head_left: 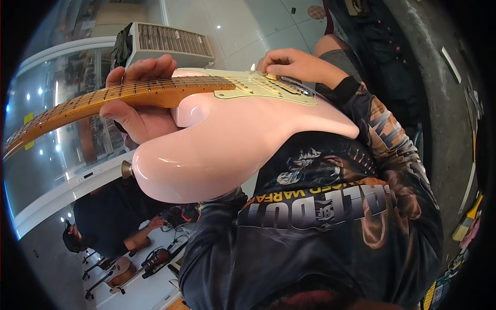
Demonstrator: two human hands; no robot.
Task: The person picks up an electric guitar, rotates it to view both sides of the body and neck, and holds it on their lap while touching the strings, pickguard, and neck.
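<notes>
A pink electric guitar (206, 150) lies face-up against the front of the person's dark printed shirt (320, 232); what bears its underside is hidden behind it. The left hand (142, 120) cradles the neck (93, 106) close to the body: its fingers (147, 67) rise bent along the far edge, the thumb is at the near edge, and they stand apart by about the neck's breadth, in a loose hold. The right hand (297, 66) is partly closed over the far side of the body, fingers bent inward at a cream knob (271, 76), beside the white switch tip (253, 67) and near the bridge (307, 92). Whether those fingers pinch anything cannot be told. Well apart, another person (106, 219) is near an acoustic guitar (120, 270).
</notes>
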